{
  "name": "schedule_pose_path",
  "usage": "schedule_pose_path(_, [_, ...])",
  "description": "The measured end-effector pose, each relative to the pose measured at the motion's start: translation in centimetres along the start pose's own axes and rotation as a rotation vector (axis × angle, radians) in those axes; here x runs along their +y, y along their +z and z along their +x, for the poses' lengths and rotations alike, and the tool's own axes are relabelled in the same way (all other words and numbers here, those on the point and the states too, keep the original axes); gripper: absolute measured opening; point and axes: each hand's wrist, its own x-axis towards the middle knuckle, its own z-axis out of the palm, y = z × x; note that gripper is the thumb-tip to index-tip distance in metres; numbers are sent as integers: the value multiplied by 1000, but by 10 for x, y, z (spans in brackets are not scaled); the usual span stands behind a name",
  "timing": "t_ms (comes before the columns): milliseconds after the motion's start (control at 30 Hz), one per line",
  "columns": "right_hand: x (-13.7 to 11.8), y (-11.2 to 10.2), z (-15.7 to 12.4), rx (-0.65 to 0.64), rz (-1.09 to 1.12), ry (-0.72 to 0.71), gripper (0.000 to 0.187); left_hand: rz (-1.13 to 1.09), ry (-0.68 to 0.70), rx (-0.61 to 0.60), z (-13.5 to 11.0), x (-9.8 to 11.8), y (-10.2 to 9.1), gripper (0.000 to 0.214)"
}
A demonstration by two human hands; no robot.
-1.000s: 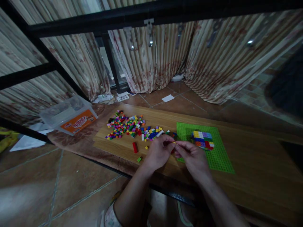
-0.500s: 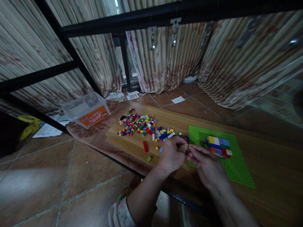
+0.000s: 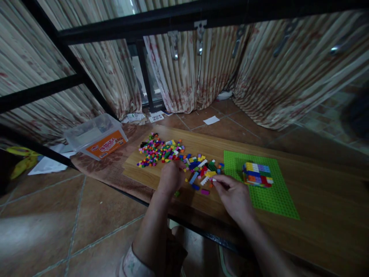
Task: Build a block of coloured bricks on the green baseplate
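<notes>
A pile of small coloured bricks (image 3: 161, 152) lies spread on a wooden board (image 3: 201, 144). My left hand (image 3: 170, 177) rests knuckles-up at the pile's near edge with fingers curled over loose bricks; what it holds, if anything, is hidden. My right hand (image 3: 234, 194) pinches a small piece (image 3: 213, 179) between thumb and fingers, beside a cluster of loose bricks (image 3: 203, 171). To the right lies a green baseplate (image 3: 276, 196) with a multicoloured brick block (image 3: 257, 174) built on it.
A clear plastic box with an orange label (image 3: 96, 136) stands at the far left on a brown mat (image 3: 95, 163). Black metal frame bars (image 3: 72, 80) cross overhead. Striped curtains (image 3: 273, 73) hang behind. Papers (image 3: 211, 120) lie on the tiled floor.
My hands have come apart: the left moved left to the brick pile, the right stayed near the baseplate's left edge. Several loose bricks that my hands had covered now show between them.
</notes>
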Motion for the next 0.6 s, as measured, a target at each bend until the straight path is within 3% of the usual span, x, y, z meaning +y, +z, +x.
schedule_pose_path(600, [-5,-5,-2,-55,-177,-97,22,278,25,45,12,15,16,20])
